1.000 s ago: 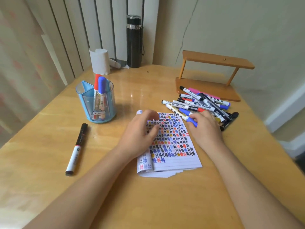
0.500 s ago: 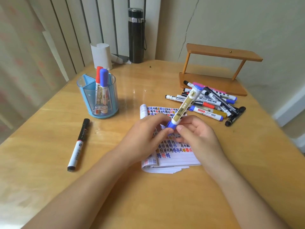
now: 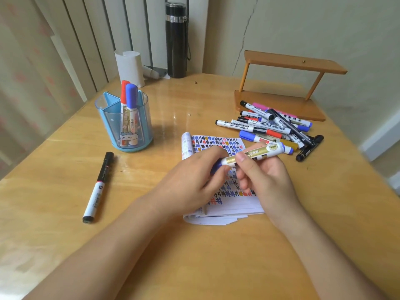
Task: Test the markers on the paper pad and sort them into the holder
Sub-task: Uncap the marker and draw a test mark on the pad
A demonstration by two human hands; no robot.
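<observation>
A blue marker with a white and gold barrel (image 3: 257, 154) lies nearly level above the paper pad (image 3: 216, 144), which is covered in coloured marks. My right hand (image 3: 266, 180) grips the barrel. My left hand (image 3: 194, 180) pinches its blue cap (image 3: 216, 166) at the left end. A pile of several markers (image 3: 272, 126) lies beyond the pad to the right. The blue see-through holder (image 3: 124, 122) stands at the left with a red marker (image 3: 123, 94) and a blue marker (image 3: 131, 98) upright in it.
A black-capped white marker (image 3: 98, 187) lies alone on the wooden table (image 3: 65, 224), left of the pad. At the back stand a wooden shelf (image 3: 287, 87), a black flask (image 3: 176, 40) and a white paper roll (image 3: 129, 68).
My right hand picked the blue marker off the pile and brought it over the pad. It stood tilted up, then swung down to nearly level. My left hand took hold of its cap.
</observation>
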